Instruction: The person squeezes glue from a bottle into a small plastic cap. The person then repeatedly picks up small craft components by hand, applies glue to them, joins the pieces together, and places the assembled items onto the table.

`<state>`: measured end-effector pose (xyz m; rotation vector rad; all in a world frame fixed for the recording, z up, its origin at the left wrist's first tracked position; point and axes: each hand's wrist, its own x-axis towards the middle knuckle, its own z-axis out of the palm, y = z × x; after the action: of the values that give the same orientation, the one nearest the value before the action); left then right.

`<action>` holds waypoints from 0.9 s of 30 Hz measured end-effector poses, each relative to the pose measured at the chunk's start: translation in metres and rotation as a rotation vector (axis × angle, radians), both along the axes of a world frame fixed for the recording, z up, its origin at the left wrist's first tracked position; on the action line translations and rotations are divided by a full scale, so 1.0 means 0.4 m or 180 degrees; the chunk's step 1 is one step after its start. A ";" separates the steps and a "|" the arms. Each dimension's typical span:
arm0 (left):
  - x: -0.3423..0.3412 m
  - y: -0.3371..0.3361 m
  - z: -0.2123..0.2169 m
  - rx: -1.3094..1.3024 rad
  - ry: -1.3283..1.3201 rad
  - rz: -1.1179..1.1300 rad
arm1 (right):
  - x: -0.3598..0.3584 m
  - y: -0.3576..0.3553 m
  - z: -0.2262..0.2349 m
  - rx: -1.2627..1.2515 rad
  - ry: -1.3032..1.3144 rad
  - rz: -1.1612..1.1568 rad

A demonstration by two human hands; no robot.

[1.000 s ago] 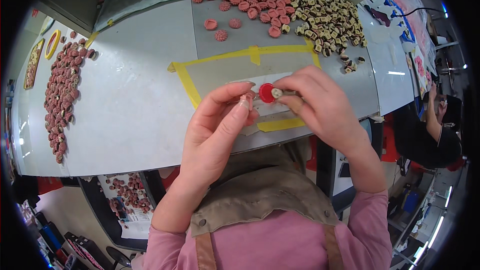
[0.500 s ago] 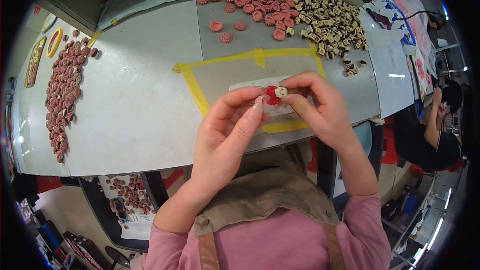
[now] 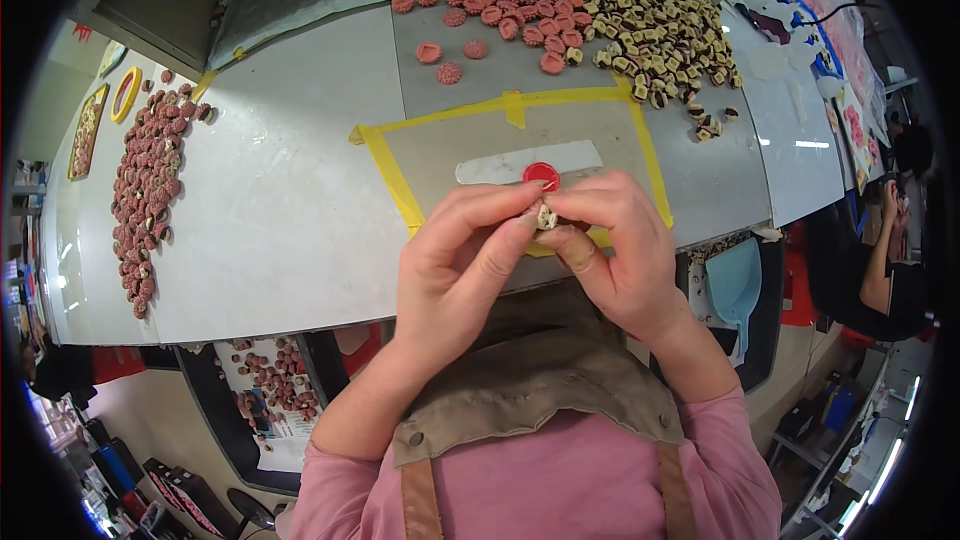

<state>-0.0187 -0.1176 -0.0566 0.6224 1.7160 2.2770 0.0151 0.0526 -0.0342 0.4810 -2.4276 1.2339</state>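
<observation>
My left hand and my right hand meet above the front of the taped area, fingertips closed together. Between them is a small cream-and-dark piece, pinched by my right hand. A bit of pink shows at the left fingertips, where my left hand holds a small pink piece, mostly hidden by the fingers. Just beyond the fingertips lies a round red dish, on or against a white strip.
Yellow tape frames the work area. Beyond it spread pink knobbly caps and cream-and-dark pieces. Joined pink pieces form a long heap at left. Below the table edge are a tray of pieces and a blue dustpan.
My right hand has brought the cream piece left and nearer to me, up to my left fingertips. The red dish and white strip are now less covered. The view has shifted slightly.
</observation>
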 end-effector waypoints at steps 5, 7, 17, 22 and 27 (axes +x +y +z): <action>0.000 -0.011 0.031 0.0130 -0.0851 -0.0409 | -0.012 0.001 -0.011 -0.0265 0.0194 -0.0041; -0.003 -0.009 0.033 0.0140 -0.0902 -0.0522 | -0.010 0.006 -0.030 -0.0104 0.0096 0.0348; 0.039 0.085 0.039 -0.0765 -0.0231 0.0085 | 0.004 0.054 -0.059 0.0000 0.0710 -0.0045; 0.048 0.083 0.027 -0.0781 -0.0315 0.0604 | -0.016 0.048 -0.073 -0.0444 0.0903 0.0062; -0.002 0.006 -0.012 -0.1431 0.0282 0.0470 | 0.043 0.133 -0.031 -0.0306 0.0974 -0.0192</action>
<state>-0.0196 -0.1153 -0.0615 0.5174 2.2840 1.8677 0.0322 0.1056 -0.0465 0.5226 -2.1023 1.1524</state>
